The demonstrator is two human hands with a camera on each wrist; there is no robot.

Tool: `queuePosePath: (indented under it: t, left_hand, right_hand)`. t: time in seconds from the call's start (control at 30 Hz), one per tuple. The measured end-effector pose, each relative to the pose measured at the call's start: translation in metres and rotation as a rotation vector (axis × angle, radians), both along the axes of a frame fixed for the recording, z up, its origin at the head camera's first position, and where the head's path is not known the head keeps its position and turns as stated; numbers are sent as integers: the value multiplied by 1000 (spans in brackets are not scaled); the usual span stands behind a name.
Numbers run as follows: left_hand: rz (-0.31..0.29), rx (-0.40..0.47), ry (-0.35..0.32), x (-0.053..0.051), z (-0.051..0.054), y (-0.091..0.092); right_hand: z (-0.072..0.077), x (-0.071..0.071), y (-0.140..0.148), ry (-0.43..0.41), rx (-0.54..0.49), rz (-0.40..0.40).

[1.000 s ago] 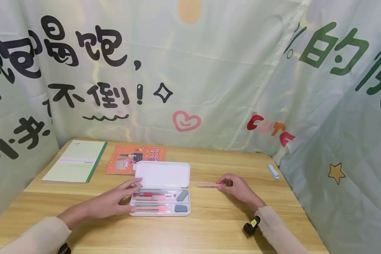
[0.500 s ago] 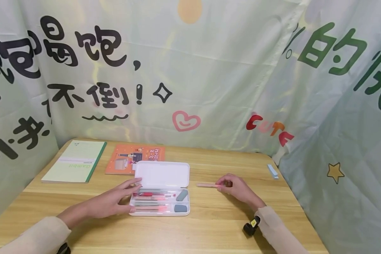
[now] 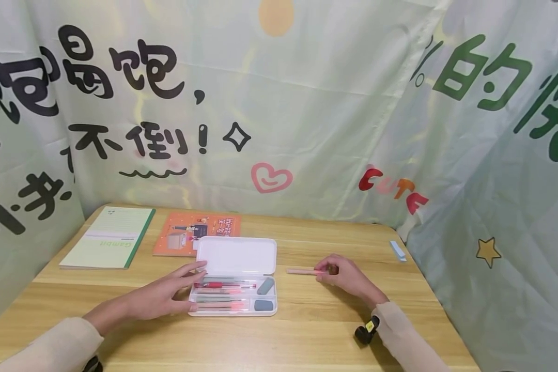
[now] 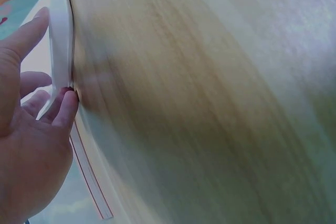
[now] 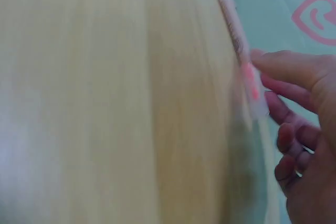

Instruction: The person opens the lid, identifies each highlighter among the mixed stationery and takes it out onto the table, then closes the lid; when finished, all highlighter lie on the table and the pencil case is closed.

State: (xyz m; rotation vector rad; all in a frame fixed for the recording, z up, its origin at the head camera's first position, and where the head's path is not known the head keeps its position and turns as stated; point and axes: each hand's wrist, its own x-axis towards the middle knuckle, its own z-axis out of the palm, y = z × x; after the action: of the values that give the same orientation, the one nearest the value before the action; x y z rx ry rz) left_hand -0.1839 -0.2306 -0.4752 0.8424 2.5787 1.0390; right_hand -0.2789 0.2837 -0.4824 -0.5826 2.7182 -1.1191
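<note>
A white pencil case lies with its lid raised on the wooden table. Inside it are several pens, among them a red pen, and a grey eraser-like block. My left hand rests at the case's left side, thumb at the near corner and fingertips by the hinge and lid, fingers spread and loosely bent. To the right of the case, my right hand pinches a slim pink highlighter between thumb and fingers. In the right wrist view the highlighter points away from the fingers, close above the tabletop.
A pale green notebook lies at the back left. An orange book sits partly behind the raised lid. A small light-blue stick-like object is near the table's right edge. Printed cloth curtains hang around the table.
</note>
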Motion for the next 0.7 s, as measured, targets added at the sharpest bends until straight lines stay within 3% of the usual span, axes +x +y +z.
queuePosePath:
  t: [0.2, 0.3, 0.5, 0.7]
  left_hand:
    - [-2, 2, 5, 0, 0, 1]
    - [-4, 1, 12, 0, 0, 1]
    - [-7, 1, 14, 0, -1, 1]
    - [-5, 3, 10, -1, -3, -1]
  right_hand:
    - [15, 8, -33, 193, -22, -4]
    - [23, 18, -63, 246, -57, 71]
    - [24, 45, -119, 208, -53, 265]
    - [13, 62, -149, 185, 16, 430]
